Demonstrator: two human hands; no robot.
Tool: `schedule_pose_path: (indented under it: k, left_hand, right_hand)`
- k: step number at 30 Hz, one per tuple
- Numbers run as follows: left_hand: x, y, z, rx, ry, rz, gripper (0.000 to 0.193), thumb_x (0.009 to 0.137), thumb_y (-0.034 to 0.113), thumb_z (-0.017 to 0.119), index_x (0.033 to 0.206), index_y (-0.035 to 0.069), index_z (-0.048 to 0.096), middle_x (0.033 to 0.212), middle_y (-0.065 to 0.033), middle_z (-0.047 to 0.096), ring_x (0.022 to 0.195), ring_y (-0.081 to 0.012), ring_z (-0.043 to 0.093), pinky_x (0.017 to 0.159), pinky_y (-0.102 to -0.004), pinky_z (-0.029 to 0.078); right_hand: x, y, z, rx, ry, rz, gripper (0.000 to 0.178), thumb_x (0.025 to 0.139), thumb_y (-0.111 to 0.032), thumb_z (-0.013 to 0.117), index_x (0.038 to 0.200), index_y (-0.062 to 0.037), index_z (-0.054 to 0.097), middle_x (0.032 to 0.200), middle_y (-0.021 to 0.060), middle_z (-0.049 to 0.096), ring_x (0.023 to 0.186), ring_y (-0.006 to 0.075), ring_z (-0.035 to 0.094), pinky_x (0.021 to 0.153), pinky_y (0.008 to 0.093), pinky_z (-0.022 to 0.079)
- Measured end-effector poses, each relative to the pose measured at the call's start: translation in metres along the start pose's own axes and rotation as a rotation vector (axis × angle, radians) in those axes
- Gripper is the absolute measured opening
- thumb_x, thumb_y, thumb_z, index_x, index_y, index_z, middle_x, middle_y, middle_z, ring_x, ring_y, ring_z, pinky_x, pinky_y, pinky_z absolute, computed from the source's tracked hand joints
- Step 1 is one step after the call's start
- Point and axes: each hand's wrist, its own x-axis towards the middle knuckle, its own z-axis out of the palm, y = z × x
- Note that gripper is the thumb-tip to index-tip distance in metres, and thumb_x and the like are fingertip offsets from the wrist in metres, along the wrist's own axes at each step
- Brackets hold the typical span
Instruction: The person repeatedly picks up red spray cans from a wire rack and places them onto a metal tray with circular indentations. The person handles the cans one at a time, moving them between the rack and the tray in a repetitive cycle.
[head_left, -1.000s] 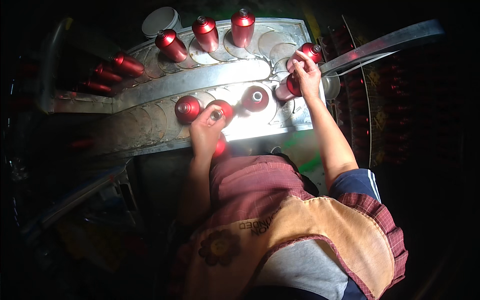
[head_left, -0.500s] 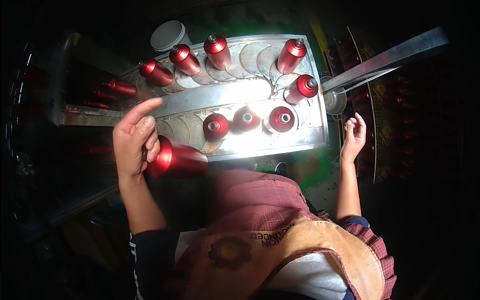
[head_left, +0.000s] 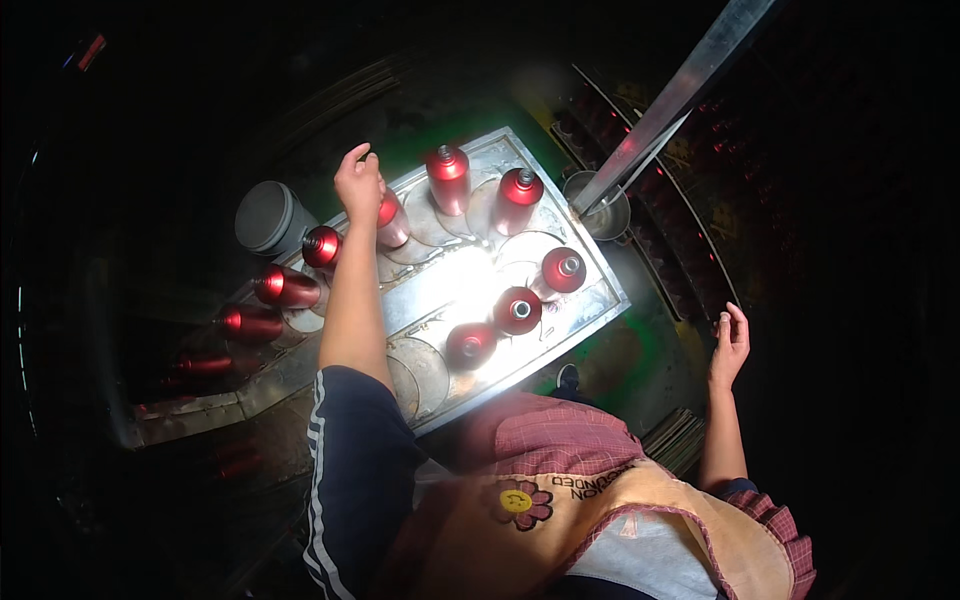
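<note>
At the far edge of a silver metal counter [head_left: 580,312], a bare left hand [head_left: 358,182] by a glossy, cylindrical red bottle [head_left: 392,222]

The left hand was above the counter's far edge, its fingers loosely curled and partly open. Just beside it stood the red bottle, its neck hidden behind the hand; whether the hand had hold of it could not be told. The bare right hand [head_left: 732,345] was well apart from the counter, to its right, half open with bent fingers and nothing visible in it.

Three shiny red bottles with grey necks [head_left: 518,312] stood near the counter's near edge. Two red bottles with dark necks [head_left: 517,203] stood toward its far right corner. Several dimly lit red bottles [head_left: 248,323] led toward its left end. A pale round bucket [head_left: 268,218] stood beyond its far edge, and a round metal bowl [head_left: 612,222] just outside its right edge, partly behind a long, straight metal beam [head_left: 680,100].
</note>
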Motion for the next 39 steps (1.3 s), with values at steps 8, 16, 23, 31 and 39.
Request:
schedule_pose_path:
  k: [8, 16, 23, 31, 39]
  left_hand:
    - [-0.006, 0.043, -0.053, 0.198, 0.29, 0.214, 0.029, 0.102, 0.021, 0.054, 0.124, 0.004, 0.063, 0.104, -0.0036, 0.068, 0.078, -0.0065, 0.055, 0.067, -0.022, 0.044]
    - [-0.27, 0.204, 0.113, 0.022, 0.404, 0.412, 0.039, 0.104, 0.035, 0.05, 0.08, 0.006, 0.059, 0.067, 0.0036, 0.045, 0.056, -0.0041, 0.036, 0.05, -0.018, 0.028]
    - [-0.322, 0.176, 0.369, -0.041, -0.428, 0.069, 0.036, 0.102, 0.028, 0.056, 0.087, -0.003, 0.066, 0.076, -0.0064, 0.065, 0.059, -0.0087, 0.054, 0.055, -0.0203, 0.037]
    - [-0.307, 0.097, 0.599, 0.185, -0.925, -0.25, 0.039, 0.103, 0.033, 0.054, 0.106, -0.003, 0.071, 0.083, -0.005, 0.071, 0.058, -0.0055, 0.048, 0.052, -0.0216, 0.036]
    - [-0.285, -0.033, 0.947, 0.361, -1.349, 0.228, 0.032, 0.096, 0.027, 0.063, 0.123, 0.012, 0.069, 0.118, -0.0083, 0.068, 0.098, -0.0213, 0.063, 0.084, -0.0288, 0.05]
  right_hand:
    - [0.044, 0.08, -0.016, 0.175, 0.035, 0.037, 0.017, 0.095, -0.003, 0.061, 0.111, -0.0044, 0.066, 0.084, -0.004, 0.053, 0.071, 0.004, 0.05, 0.067, 0.0202, 0.046]
    - [0.153, 0.158, -0.041, 0.268, -0.16, 0.11, 0.027, 0.088, 0.007, 0.054, 0.11, -0.0036, 0.064, 0.09, -0.0011, 0.047, 0.071, 0.0061, 0.051, 0.065, 0.0213, 0.045]
    - [0.226, 0.198, -0.063, 0.401, -0.312, 0.011, 0.018, 0.092, 0.0, 0.061, 0.109, -0.0045, 0.067, 0.099, 0.0023, 0.051, 0.086, 0.0109, 0.059, 0.073, 0.0255, 0.051]
    - [0.319, 0.297, -0.154, 0.195, -0.041, 0.236, 0.032, 0.088, -0.009, 0.069, 0.119, -0.0092, 0.065, 0.112, 0.008, 0.062, 0.102, 0.0203, 0.062, 0.088, 0.0325, 0.05]
    - [0.55, 0.386, -0.217, -0.135, 0.167, 0.197, 0.049, 0.083, -0.013, 0.075, 0.129, -0.0104, 0.06, 0.132, 0.0137, 0.054, 0.118, 0.0291, 0.056, 0.098, 0.0389, 0.049]
